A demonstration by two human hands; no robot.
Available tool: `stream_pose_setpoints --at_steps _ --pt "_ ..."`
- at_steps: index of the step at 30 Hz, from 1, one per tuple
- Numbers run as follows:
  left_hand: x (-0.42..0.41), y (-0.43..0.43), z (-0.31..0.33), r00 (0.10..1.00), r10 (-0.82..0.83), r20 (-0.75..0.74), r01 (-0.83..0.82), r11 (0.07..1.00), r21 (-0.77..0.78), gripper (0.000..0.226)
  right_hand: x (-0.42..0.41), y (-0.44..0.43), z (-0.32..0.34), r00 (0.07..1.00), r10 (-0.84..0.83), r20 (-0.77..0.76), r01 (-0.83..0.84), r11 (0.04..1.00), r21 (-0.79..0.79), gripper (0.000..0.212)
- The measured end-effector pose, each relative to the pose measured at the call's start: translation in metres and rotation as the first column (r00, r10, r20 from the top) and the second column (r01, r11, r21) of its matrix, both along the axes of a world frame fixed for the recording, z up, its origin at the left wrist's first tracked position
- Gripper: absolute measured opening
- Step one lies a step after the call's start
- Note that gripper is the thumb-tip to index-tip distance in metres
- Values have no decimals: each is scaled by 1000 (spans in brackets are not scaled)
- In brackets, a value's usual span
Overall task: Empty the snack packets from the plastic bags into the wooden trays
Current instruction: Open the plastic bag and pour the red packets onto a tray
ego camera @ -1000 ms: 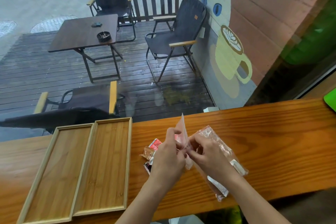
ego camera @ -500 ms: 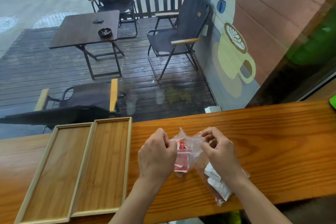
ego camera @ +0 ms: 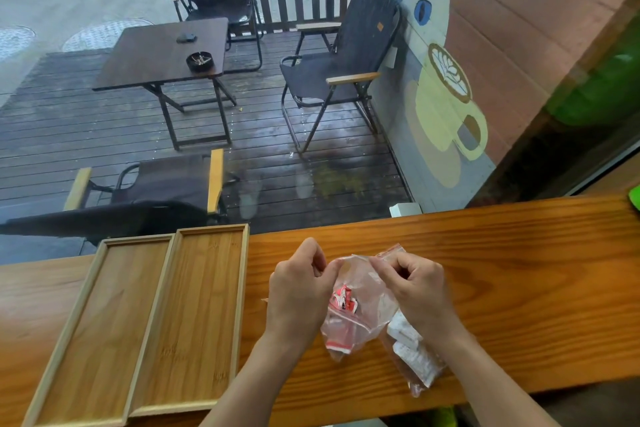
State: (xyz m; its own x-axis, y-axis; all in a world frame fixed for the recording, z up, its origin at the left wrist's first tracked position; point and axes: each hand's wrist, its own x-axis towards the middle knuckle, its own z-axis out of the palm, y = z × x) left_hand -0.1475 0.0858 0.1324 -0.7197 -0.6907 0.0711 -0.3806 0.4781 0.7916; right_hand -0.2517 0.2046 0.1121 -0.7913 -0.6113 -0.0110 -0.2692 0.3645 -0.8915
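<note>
- While both hands worked at the lower middle of the frame, the left hand (ego camera: 298, 295) and the right hand (ego camera: 412, 291) each had fingers curled in, pinching the top edge of a clear plastic bag (ego camera: 360, 308) from opposite sides.
- That bag hung slack between them over the wooden counter (ego camera: 519, 270), thin and crinkly, so it looked very light and floppy; I judged it would sag wherever it was not held.
- Red and white snack packets (ego camera: 341, 298) sat inside it, small and soft-looking, likely to slide out easily once the mouth faced down.
- A second bag (ego camera: 415, 357) with white packets lay on the counter under the right wrist, touching the first bag.
- Two wooden trays (ego camera: 204, 315) lay side by side at the lower left, both with nothing in them, near the left hand but apart from it.
- To my eye the slick film called for a firm pinch at the lip, then a hold on the bottom corners for tipping over a tray.
</note>
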Motion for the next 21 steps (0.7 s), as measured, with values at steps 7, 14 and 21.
stream_pose_setpoints --at_steps 7,14,21 --pt "7 19 29 999 0 50 15 956 -292 34 6 -6 6 999 -47 9 47 999 0 38" --pt "34 60 32 900 -211 382 311 924 -223 62 4 -8 11 999 -33 -6 33 997 68 29" --pt "45 38 30 907 -255 334 351 897 -268 27 -16 -1 29 929 369 5 -369 929 33 17"
